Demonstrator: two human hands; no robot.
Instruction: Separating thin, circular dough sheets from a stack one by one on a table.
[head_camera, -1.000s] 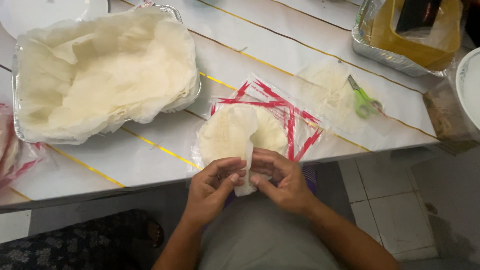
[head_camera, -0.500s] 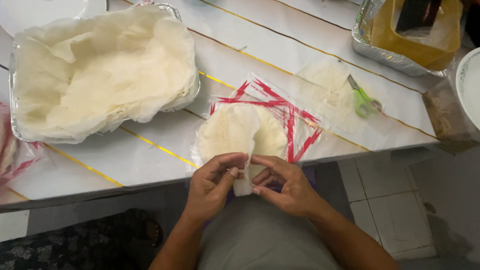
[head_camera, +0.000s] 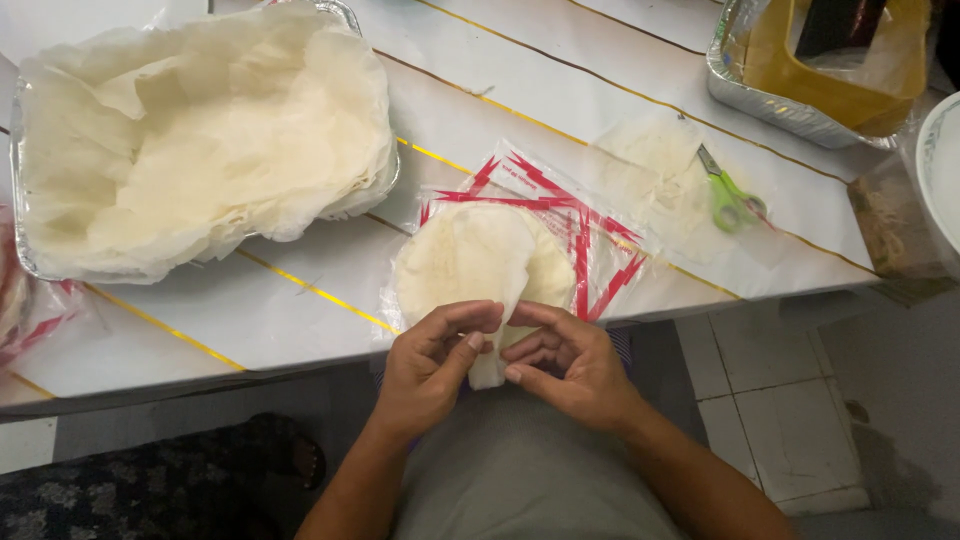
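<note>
Down low, the left hand (head_camera: 430, 370) and the right hand (head_camera: 565, 370) meet at the table (head_camera: 300, 300) edge, both pinching the bottom edge of a thin white wrapper sheet (head_camera: 495, 275). It lifts off a round stack of wrappers (head_camera: 450, 265) lying on a clear bag with red stripes (head_camera: 570, 225). A foil tray (head_camera: 20, 230) full of loose sheets sits to the left, and green scissors (head_camera: 730, 200) lie well apart on the right
</note>
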